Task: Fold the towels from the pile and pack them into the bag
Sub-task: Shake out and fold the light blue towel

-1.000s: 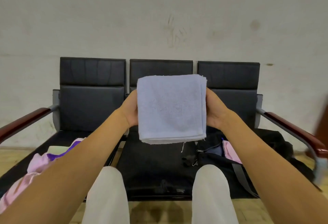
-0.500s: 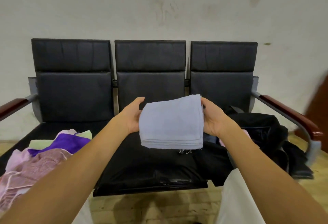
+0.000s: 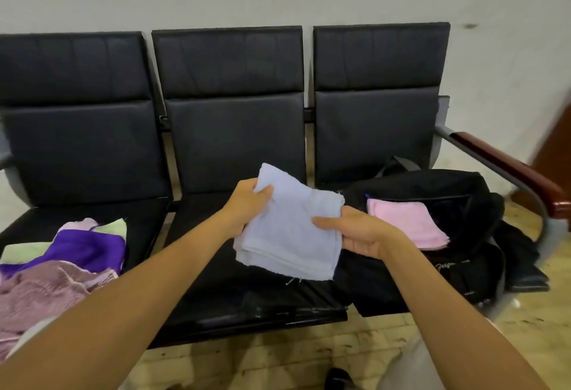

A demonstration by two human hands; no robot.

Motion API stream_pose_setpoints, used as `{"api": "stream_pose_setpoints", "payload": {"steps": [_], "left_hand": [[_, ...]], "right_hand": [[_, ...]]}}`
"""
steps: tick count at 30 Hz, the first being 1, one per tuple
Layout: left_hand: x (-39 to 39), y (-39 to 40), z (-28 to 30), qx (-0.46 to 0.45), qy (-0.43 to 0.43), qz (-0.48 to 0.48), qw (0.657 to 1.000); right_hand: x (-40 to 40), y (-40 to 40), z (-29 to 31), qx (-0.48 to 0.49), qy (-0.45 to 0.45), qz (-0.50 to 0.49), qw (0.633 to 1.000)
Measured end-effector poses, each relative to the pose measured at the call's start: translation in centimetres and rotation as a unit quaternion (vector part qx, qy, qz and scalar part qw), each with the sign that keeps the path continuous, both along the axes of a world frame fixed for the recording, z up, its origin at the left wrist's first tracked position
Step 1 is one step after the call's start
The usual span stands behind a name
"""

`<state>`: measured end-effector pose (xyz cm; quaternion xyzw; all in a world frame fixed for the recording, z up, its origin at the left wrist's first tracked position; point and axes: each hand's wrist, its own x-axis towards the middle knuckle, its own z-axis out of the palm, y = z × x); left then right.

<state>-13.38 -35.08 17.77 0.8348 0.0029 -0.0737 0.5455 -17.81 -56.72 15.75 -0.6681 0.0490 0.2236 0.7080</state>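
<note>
A folded light blue towel [image 3: 290,229] hangs above the middle seat, tilted flat. My left hand [image 3: 247,207] grips its far left corner, and my right hand [image 3: 358,232] holds its right edge. To the right an open black bag [image 3: 432,185] lies on the right seat, with a folded pink towel [image 3: 404,223] inside it. The pile of unfolded towels [image 3: 58,263], purple, pale green and mauve, rests on the left seat.
A black three-seat bench [image 3: 231,130] stands against a pale wall. Its right armrest [image 3: 506,167] is dark red wood on a grey frame. The floor [image 3: 309,355] below is yellowish tile. My knees show at the bottom edge.
The blue towel has gone from upright at chest height down and to the right, now lying flatter near the bag. My view has dropped and swung right, showing the pink towel.
</note>
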Motion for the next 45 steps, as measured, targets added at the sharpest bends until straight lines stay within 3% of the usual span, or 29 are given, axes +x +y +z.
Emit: {"api": "stream_pose_setpoints", "payload": {"steps": [2, 4, 7, 10, 18, 23, 26, 31, 34, 37, 40, 43, 45], "left_hand": [[1.1, -1.0, -1.0, 0.113, -0.078, -0.003, 0.991], [2.1, -2.5, -1.7, 0.151, -0.114, 0.007, 0.982], [4.1, -5.4, -2.8, 0.126, -0.119, 0.008, 0.985], [5.7, -8.0, -4.5, 0.095, -0.104, -0.004, 0.990], [9.5, -17.9, -9.8, -0.022, -0.011, -0.031, 0.999], [11.0, -22.8, -12.5, -0.080, 0.064, -0.021, 0.994], [11.6, -25.4, -13.6, -0.093, 0.117, -0.026, 0.988], [12.2, -28.5, -14.7, -0.111, 0.014, -0.069, 0.991], [12.9, -29.8, -16.2, -0.103, 0.012, -0.062, 0.993], [13.4, -30.2, -18.0, -0.031, 0.066, -0.050, 0.996], [12.9, -30.2, -18.9, 0.090, 0.015, -0.085, 0.992], [11.7, -30.6, -18.4, 0.233, -0.165, -0.123, 0.950], [11.8, -30.8, -18.3, 0.295, -0.235, -0.140, 0.915]], "right_hand": [[1.2, -1.0, -1.3, -0.072, -0.033, -0.014, 0.997], [2.4, -1.9, -2.2, -0.110, -0.078, -0.063, 0.989], [4.0, -3.5, -3.2, -0.149, -0.142, -0.145, 0.968], [5.2, -5.6, -4.4, -0.222, -0.158, -0.154, 0.950], [7.3, -13.9, -7.8, -0.214, -0.103, -0.327, 0.915], [7.1, -19.3, -9.3, -0.193, -0.015, -0.294, 0.936], [8.0, -21.6, -10.8, -0.224, -0.015, -0.313, 0.923], [9.5, -24.0, -12.1, -0.334, -0.133, -0.361, 0.861], [10.7, -24.8, -13.1, -0.415, -0.168, -0.341, 0.827], [11.3, -24.9, -14.4, -0.494, -0.116, -0.296, 0.809], [11.4, -24.7, -15.1, -0.582, -0.085, -0.321, 0.742], [11.6, -23.5, -15.8, -0.579, -0.087, -0.234, 0.776], [11.7, -23.1, -16.8, -0.584, -0.056, -0.154, 0.795]]}}
